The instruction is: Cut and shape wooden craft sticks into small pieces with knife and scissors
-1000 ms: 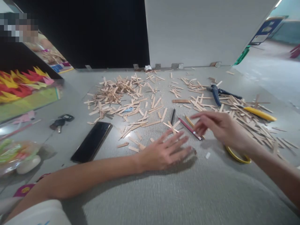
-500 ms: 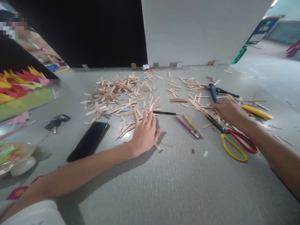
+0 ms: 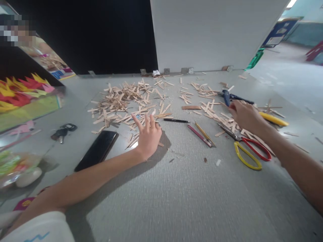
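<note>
My left hand hovers low over the near edge of the cut wooden sticks, fingers spread. A pale stick tip shows just beyond its fingertips. My right hand is curled beside the blue-handled pliers, fingertips hidden close to the handle end. Whether it grips the handle or a small stick underneath cannot be made out. Scissors with red and yellow handles lie just in front of it. The main heap of stick pieces spreads at the back left, and more pieces lie near the pliers.
A black phone and keys lie left. Pens and pencils rest mid-table. A yellow-handled tool is right of my right hand. An upright black and white panel bounds the back; a person sits beyond at left.
My left hand has lifted a little and shifted left, fingers spread wider. The right hand has moved slightly towards the pliers' handle and curled more. The view has shifted slightly.
</note>
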Available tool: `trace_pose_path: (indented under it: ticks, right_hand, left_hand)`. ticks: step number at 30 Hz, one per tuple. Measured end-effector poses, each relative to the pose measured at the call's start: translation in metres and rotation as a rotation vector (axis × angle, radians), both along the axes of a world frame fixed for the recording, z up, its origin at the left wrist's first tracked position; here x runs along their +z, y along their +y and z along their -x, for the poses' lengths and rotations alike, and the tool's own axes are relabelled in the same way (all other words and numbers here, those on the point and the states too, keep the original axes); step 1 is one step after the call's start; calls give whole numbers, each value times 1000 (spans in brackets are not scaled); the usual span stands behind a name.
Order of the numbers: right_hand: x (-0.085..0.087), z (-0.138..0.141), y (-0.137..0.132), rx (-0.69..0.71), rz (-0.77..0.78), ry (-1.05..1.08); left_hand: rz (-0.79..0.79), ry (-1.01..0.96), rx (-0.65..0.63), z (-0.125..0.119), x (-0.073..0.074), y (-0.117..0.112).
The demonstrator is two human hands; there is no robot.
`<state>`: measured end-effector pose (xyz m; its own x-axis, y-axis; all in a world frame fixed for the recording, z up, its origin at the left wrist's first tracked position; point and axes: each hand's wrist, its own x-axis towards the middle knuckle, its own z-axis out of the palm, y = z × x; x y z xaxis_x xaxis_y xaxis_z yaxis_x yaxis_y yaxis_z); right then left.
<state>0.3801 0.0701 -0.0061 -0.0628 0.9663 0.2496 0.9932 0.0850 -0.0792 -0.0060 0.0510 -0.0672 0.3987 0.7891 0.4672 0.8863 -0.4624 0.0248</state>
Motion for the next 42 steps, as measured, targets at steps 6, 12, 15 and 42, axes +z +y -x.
trace_pose_path:
  ticks: [6, 12, 15, 42]
  right_hand:
    - [2, 43, -17, 267, 48, 199]
    - [-22, 98, -52, 674, 320, 515]
    - [-30, 112, -61, 696, 394, 487]
    - [-39, 144, -25, 220, 295, -146]
  left_hand:
    - [-40, -33, -46, -10, 13, -15]
    - [-60, 169, -312, -21, 3, -60]
    - [-76, 158, -430, -24, -7, -77]
    - [-214, 136, -498, -24, -24, -90]
